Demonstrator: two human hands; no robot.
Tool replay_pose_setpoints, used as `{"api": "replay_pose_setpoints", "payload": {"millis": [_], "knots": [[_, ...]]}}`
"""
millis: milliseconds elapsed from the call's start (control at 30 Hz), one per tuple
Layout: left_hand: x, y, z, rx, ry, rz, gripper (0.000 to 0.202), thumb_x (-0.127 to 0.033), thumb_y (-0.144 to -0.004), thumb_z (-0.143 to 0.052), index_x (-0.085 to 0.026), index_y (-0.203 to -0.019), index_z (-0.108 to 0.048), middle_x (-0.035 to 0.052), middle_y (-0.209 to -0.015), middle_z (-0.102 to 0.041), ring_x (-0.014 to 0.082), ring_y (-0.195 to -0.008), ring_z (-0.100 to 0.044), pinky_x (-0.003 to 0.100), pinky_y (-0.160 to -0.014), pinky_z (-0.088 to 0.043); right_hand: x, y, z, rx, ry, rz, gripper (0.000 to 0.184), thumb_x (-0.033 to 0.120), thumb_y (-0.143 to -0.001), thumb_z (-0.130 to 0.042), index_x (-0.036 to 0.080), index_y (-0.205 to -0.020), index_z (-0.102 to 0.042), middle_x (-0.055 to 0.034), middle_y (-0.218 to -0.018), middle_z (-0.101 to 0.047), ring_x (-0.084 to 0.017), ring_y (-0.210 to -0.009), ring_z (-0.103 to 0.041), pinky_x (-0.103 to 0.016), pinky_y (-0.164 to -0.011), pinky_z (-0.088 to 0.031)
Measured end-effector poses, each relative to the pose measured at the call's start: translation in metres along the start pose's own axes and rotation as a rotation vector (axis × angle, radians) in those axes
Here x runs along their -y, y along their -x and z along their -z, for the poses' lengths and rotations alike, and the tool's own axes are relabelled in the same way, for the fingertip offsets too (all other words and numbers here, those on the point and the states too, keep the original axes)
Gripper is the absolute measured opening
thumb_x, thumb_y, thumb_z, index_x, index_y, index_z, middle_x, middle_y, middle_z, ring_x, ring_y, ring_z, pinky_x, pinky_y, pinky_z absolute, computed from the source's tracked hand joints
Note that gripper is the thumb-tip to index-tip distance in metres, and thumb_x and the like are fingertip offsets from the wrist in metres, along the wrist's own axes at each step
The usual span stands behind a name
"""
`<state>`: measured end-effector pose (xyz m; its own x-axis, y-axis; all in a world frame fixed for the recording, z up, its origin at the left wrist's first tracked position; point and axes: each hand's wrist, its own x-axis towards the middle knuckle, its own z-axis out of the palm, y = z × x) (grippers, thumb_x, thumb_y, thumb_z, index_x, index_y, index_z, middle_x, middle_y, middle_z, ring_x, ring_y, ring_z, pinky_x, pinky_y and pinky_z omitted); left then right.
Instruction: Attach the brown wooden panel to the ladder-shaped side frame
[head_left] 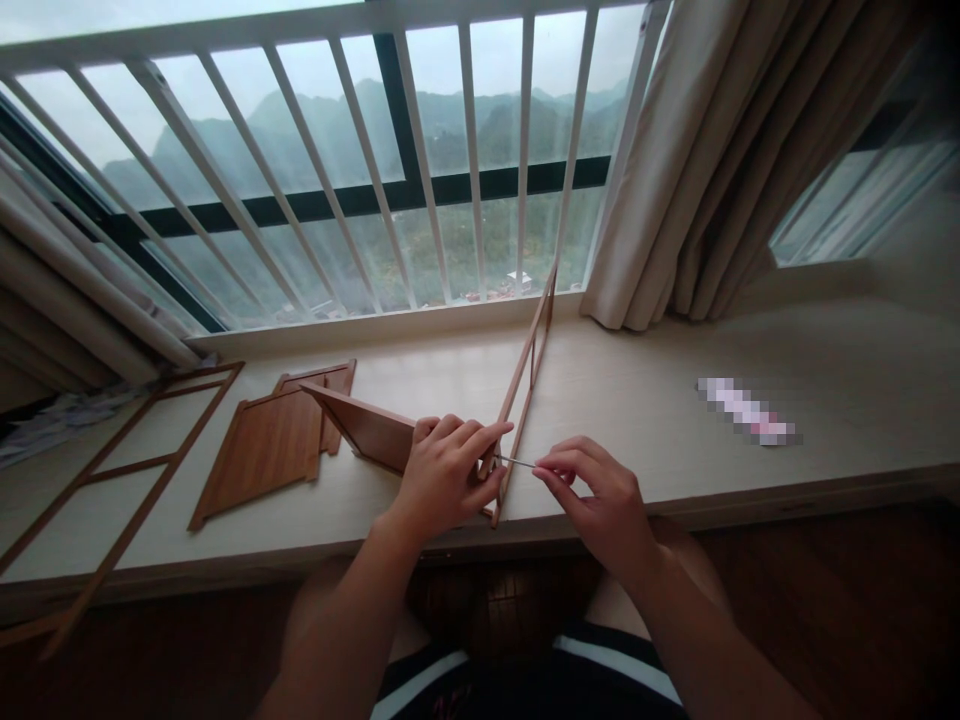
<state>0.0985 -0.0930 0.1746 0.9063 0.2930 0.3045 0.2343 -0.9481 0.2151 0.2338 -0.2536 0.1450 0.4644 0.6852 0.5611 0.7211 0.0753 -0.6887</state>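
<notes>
My left hand (448, 465) is closed around the end of a brown wooden panel (367, 425), where the panel meets a narrow wooden ladder-like frame (517, 395). The frame stands on its edge, its far end near the window. Between the fingertips of my right hand (596, 490) is a thin metal rod (516, 461), possibly a hex key. The rod's tip points into the joint by my left fingers, which partly hide it.
To the left, slatted wooden panels (262, 450) lie overlapping on the pale sill (622, 380). Another ladder-like wooden frame (142, 465) hangs over its front edge. A blurred-out pink-and-white item (746, 410) lies right. White railings (472, 160) and curtains (697, 160) border the back.
</notes>
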Motion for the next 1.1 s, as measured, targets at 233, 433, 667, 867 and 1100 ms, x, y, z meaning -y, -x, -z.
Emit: {"api": "replay_pose_setpoints", "payload": {"millis": [233,433,667,867,1100], "knots": [[0.0,0.0,-0.001,-0.009,0.002,0.001,0.046,-0.047,-0.085,-0.044,-0.04,-0.131,-0.045,-0.0033,-0.103,-0.065,0.0115,-0.094,-0.048,0.034,-0.09,-0.025,0.009,-0.001,-0.01,0.214,-0.739,-0.802,0.038,0.048,-0.076,-0.065,0.012,-0.078,-0.054,-0.0016,-0.064,-0.057,-0.009,-0.052,-0.053,-0.024,-0.051,-0.047],[0.001,0.0,-0.001,-0.008,0.002,0.003,0.047,-0.046,-0.085,-0.045,-0.04,-0.131,-0.045,-0.0034,-0.1,-0.065,0.0111,-0.093,-0.048,0.034,-0.09,-0.025,0.012,-0.003,-0.011,0.199,-0.79,-0.807,0.041,0.049,-0.075,-0.066,0.01,-0.076,-0.053,-0.0026,-0.064,-0.058,-0.008,-0.05,-0.053,-0.022,-0.048,-0.047],[0.001,0.0,-0.002,-0.007,0.006,0.009,0.047,-0.046,-0.085,-0.043,-0.04,-0.132,-0.045,-0.0031,-0.1,-0.065,0.0115,-0.092,-0.048,0.034,-0.091,-0.026,0.009,0.004,0.003,0.082,-0.123,-0.321,0.021,0.037,-0.083,-0.062,0.017,-0.084,-0.066,-0.0015,-0.079,-0.064,-0.006,-0.069,-0.057,-0.018,-0.065,-0.048],[0.001,0.0,-0.002,-0.01,0.007,0.005,0.047,-0.048,-0.085,-0.044,-0.04,-0.131,-0.045,-0.0023,-0.099,-0.065,0.0122,-0.093,-0.049,0.034,-0.089,-0.026,0.005,0.006,0.006,0.045,-0.035,-0.08,0.006,0.022,-0.084,-0.061,0.02,-0.086,-0.066,0.0006,-0.087,-0.063,-0.005,-0.078,-0.057,-0.018,-0.067,-0.05],[0.001,-0.001,-0.001,0.008,0.0,0.013,0.047,-0.049,-0.085,-0.043,-0.042,-0.132,-0.043,-0.0046,-0.101,-0.065,0.011,-0.094,-0.049,0.033,-0.091,-0.027,0.007,0.006,0.004,-0.012,-0.047,0.0,0.011,0.015,-0.082,-0.062,0.02,-0.09,-0.067,-0.0011,-0.092,-0.062,-0.006,-0.084,-0.058,-0.018,-0.068,-0.052]]}}
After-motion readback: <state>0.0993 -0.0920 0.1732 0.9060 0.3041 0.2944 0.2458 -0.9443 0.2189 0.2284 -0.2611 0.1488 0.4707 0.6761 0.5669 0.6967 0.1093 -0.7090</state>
